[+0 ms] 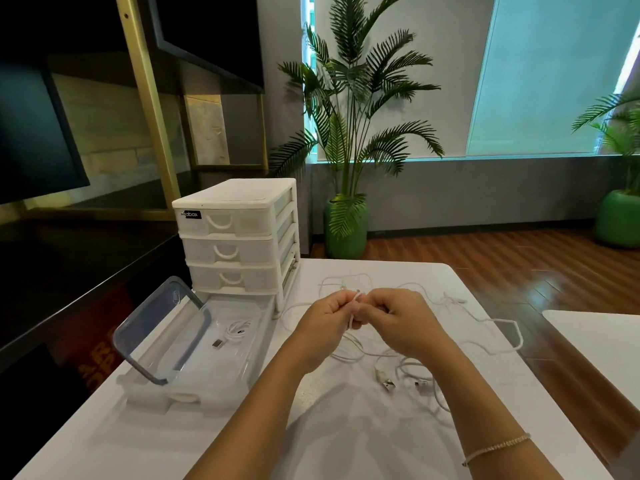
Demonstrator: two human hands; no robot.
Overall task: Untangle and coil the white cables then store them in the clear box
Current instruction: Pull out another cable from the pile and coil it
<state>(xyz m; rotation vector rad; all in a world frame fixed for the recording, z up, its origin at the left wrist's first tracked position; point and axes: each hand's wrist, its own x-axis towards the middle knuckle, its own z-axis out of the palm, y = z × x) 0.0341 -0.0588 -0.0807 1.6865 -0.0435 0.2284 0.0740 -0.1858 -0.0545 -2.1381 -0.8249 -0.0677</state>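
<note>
Both hands pinch one white cable at the centre of the frame

The left hand and right hand meet, clamped on the cable; loose white cables sprawl over the table, and the clear box at lower left holds a coiled cable

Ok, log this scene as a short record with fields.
left hand: pinching a white cable
right hand: gripping the same cable
loose cables: tangled on the table
clear box: open, one coiled cable inside
lid: propped in the box, tilted
drawer unit: behind the box, drawers shut
</note>
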